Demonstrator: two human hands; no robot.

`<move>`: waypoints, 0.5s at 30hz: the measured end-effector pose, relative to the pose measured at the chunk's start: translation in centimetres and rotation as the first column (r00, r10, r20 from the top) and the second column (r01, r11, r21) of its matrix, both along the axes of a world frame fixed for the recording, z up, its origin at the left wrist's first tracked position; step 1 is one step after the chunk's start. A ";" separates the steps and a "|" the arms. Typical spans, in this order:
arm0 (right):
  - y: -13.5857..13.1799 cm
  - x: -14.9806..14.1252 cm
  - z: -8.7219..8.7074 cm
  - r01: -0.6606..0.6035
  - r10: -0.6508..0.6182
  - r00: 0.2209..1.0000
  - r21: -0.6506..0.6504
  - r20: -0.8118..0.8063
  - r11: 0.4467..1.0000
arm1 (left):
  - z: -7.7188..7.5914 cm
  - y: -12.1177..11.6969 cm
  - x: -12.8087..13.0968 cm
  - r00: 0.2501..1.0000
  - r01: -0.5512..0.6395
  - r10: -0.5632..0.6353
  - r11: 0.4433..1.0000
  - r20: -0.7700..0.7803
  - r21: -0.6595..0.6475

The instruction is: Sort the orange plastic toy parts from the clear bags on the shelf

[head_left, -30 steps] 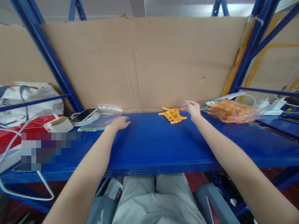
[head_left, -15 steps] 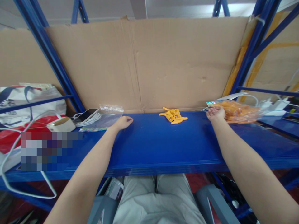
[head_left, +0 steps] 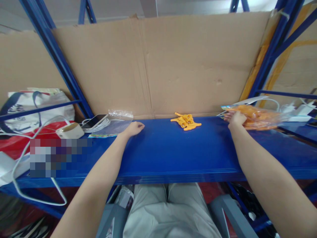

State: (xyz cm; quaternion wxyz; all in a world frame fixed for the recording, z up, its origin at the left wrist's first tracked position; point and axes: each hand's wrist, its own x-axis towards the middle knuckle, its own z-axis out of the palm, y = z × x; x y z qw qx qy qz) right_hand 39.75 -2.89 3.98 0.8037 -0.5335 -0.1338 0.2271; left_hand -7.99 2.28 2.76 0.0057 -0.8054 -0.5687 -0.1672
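My left hand rests on the blue shelf top, fingers curled in with nothing visible in them. It lies beside a flat clear plastic bag. At the right, my right hand is at the left end of a clear bag of orange plastic parts. Its fingers point left and look partly stretched and slightly apart; the bag's film blurs what they touch. Between the hands lies a small pile of orange-yellow plastic parts, several of them with round hollow openings.
A phone and a coiled white cable lie at the left, near a white adapter and a white bag. A cardboard panel stands behind. White chargers sit far right, and blue posts frame the sides.
My right hand has turned and moved slightly right, further over the bag of orange parts. My left hand and the pile stay in place, while the whole view has shifted a little.
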 end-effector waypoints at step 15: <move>0.2 -8.8 1.9 -0.364 0.322 0.821 -0.002 0.471 0.931 | 0.6 -0.9 0.8 0.999 0.026 -0.024 0.999 -0.044 0.033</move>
